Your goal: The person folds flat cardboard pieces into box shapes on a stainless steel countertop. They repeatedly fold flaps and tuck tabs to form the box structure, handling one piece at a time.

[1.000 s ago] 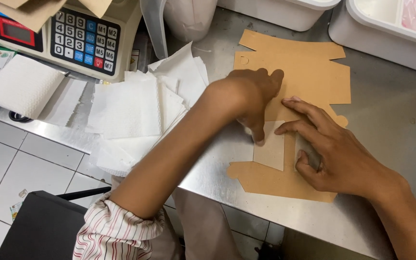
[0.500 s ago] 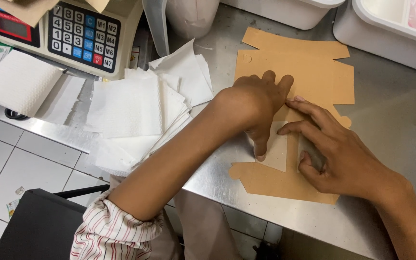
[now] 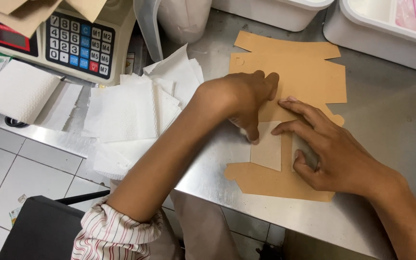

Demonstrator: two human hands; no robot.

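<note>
I'm seeing a flat brown cardboard box blank (image 3: 290,72) lying on the steel counter (image 3: 391,120). My left hand (image 3: 246,98) is pressing down on it, fingers curled, index tip touching the paler folded flap (image 3: 266,147), gripping nothing. My right hand (image 3: 331,144) is lying spread open on the blank just beside that flap, fingers flattening it, holding nothing. A stack of white paper napkins (image 3: 131,113) is sitting left of the blank, a weighing scale (image 3: 73,45) behind it, white tubs (image 3: 386,33) at the far edge.
</note>
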